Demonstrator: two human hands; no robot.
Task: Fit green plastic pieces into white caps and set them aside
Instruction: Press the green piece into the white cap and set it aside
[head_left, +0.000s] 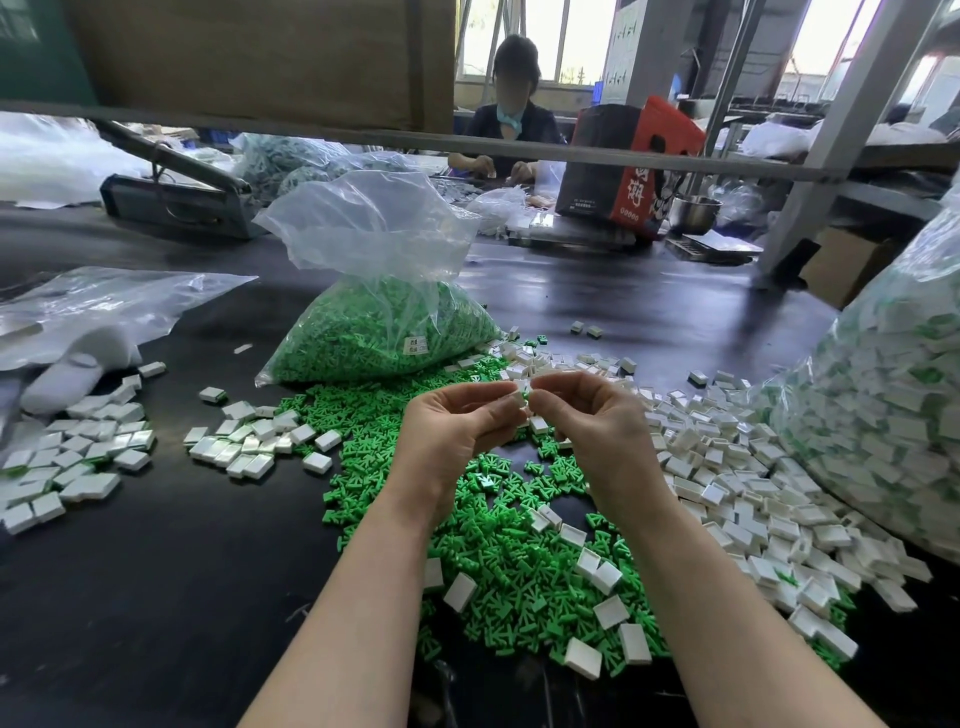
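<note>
Head view: the left hand (457, 415) and right hand (587, 415) meet above the loose green pieces (498, 545), both pinching one white cap (521, 399) at fingertip level, likely to press an insert home; finished caps (78, 457) lie apart at left on the surface (182, 597)

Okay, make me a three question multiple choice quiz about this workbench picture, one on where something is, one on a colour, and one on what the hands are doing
1. Where does the clear plastic bag of green plastic pieces stand?
A. Beyond the loose green pile
B. On the red and black carton
C. Under the left forearm

2. What colour is the table top?
A. White
B. Black
C. Yellow

3. What are the two hands doing?
A. Resting flat on the table
B. Pinching one small white rectangular cap together
C. Tying the bag

Answers:
1 A, the bag sits behind the loose green pieces.
2 B, the bare surface is black.
3 B, the left hand and right hand meet fingertips on the white cap.
</note>
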